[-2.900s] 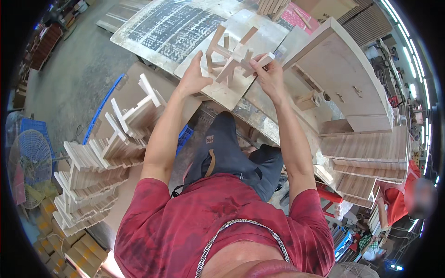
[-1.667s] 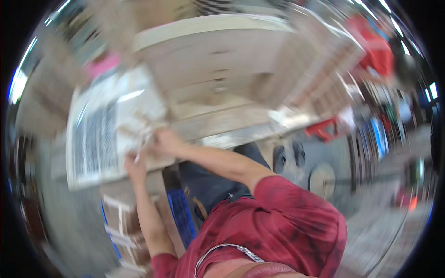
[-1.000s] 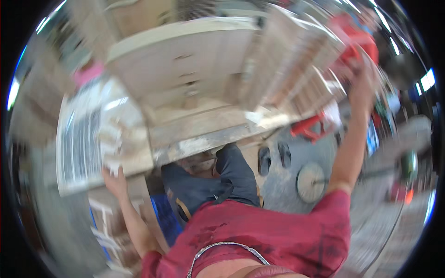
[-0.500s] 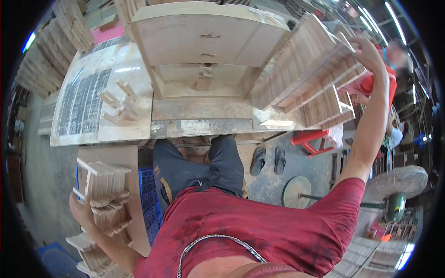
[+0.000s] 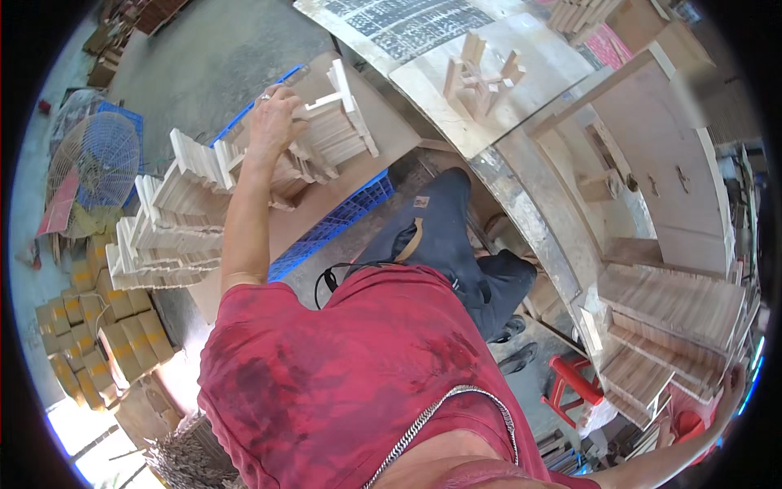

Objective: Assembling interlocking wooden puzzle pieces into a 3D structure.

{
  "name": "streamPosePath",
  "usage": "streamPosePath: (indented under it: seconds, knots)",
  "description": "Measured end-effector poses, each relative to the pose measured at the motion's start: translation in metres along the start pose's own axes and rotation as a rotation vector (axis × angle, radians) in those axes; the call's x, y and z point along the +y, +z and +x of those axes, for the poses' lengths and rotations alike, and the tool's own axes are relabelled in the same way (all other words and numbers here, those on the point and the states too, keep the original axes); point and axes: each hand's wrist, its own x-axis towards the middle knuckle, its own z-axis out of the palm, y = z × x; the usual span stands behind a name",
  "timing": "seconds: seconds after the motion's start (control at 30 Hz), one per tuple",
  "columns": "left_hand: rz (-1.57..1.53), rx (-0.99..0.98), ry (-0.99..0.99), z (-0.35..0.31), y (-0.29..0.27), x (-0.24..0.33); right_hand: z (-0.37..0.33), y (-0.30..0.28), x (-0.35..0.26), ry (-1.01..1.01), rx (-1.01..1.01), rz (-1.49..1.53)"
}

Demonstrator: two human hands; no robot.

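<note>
Left hand [image 5: 275, 122] was over the rows of wooden pieces [image 5: 338, 130] on the left, fingers bent and bunched rather than spread; whether it pinched a piece, I could not tell. Right hand [image 5: 731, 391] was out at the far right rim, beside the piled boards [image 5: 672, 301]; it was too small and dim there to tell whether it gripped anything.

Wooden frame [image 5: 487, 99] stood on the bench [image 5: 533, 175], in front and a little to the right, with neither hand on it. Its parts looked fitted together, so I judged that much done. Whether it was complete, or its joints fixed, did not show. Much seemed left: the pieces on the left lay in plenty, close-packed on a brown sheet [image 5: 387, 138] above a blue crate [image 5: 334, 228], and the boards were unused in their piles.

Counts. Hands: two. Frames put together: one. Rows of pieces: several, overlapping too closely for a sure number; single pieces not countable. Board piles: about three tiers, single boards not countable. Large wooden cabinet [image 5: 643, 134] at the bench's right: one, two slots visible in its panel. Red stool [image 5: 576, 379]: one. Sandals [image 5: 519, 359]: two, on the floor. Wire fan [image 5: 90, 163] at far left: one.
</note>
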Motion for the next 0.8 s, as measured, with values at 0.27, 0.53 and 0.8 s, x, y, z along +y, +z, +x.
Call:
streamPosePath:
  seconds: [0.27, 0.53, 0.8]
  knots:
    - [-0.266, 0.034, -0.012, 0.017, -0.001, -0.029, -0.132, 0.019, -0.132, -0.250, 0.767, -0.839]
    - [-0.985, 0.450, 0.200, -0.036, -0.041, 0.130, -0.248, 0.327, -0.358, -0.043, 0.247, 0.415]
    - [-1.248, -0.600, 0.721, -0.045, -0.017, 0.315, -0.235, 0.466, -0.407, 0.031, -0.223, 1.459]
